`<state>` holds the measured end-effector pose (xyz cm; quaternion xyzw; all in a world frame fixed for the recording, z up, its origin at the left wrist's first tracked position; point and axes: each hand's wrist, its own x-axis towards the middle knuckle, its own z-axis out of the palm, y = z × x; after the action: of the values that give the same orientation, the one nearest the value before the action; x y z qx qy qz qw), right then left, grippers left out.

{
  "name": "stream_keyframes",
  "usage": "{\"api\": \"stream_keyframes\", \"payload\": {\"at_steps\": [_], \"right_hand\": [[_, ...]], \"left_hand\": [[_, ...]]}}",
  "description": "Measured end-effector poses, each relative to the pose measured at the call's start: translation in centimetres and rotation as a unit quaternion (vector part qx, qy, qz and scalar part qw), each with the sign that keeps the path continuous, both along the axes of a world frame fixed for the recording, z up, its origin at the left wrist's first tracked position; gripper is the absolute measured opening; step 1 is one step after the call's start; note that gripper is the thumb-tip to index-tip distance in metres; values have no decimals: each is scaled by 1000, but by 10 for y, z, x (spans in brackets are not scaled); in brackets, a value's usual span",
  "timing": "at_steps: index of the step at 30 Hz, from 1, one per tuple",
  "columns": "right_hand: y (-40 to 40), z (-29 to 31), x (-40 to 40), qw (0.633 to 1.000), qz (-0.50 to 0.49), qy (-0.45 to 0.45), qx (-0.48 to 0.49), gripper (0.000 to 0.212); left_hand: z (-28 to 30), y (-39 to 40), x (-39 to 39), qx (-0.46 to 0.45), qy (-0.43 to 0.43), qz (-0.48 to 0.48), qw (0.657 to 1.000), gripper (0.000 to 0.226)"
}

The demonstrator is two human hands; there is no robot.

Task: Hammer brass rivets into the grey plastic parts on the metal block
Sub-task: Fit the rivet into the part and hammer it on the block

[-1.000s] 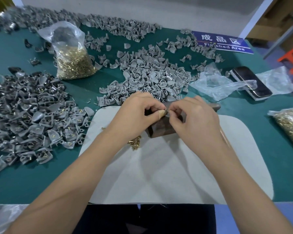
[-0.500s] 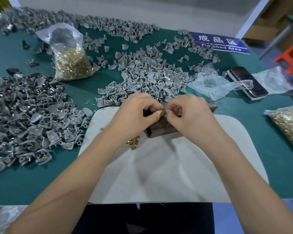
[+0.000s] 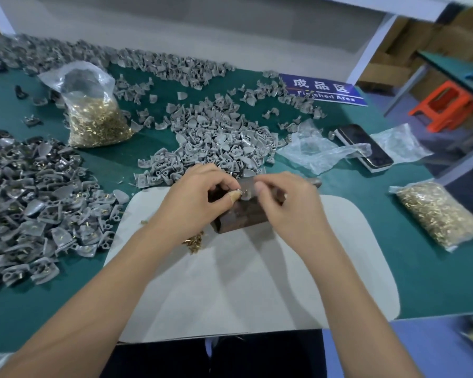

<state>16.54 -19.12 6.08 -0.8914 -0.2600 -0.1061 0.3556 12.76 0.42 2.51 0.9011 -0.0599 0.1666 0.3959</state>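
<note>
- Left hand [image 3: 200,197] and right hand [image 3: 290,203] meet over the block [image 3: 239,218], fingertips pinched together on a small grey part [image 3: 245,192].
- Block sits on the white mat [image 3: 251,282]; loose rivets [image 3: 194,241] lie just beside it.
- Grey parts [image 3: 216,143] are heaped on the desk [image 3: 421,268] behind.

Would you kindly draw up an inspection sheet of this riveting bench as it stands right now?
Surface: green table mat with a white pad at the front.
Job's things: metal block on the pad; a small grey part pinched over it; loose brass rivets beside the block; hammer not clearly seen.
Clutter: pile of grey parts behind the block, darker pile at left, two rivet bags, empty plastic bags, a phone.
Grippers: left hand and right hand both pinch the part, fingertips meeting.
Cables: nothing seen.
Surroundings: blue Finished Area sign, orange stool, cardboard boxes.
</note>
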Motion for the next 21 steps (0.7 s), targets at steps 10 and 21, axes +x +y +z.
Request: {"api": "stream_keyframes", "payload": {"at_steps": [10,21], "right_hand": [[-69,-23,11,932,-237,139,-236,28],[-47,12,-21,979,-84,180,45,35]], "left_hand": [[4,-3,-4,49,5,57,997,4],[6,1,-3,35,19,32,999,0]]}}
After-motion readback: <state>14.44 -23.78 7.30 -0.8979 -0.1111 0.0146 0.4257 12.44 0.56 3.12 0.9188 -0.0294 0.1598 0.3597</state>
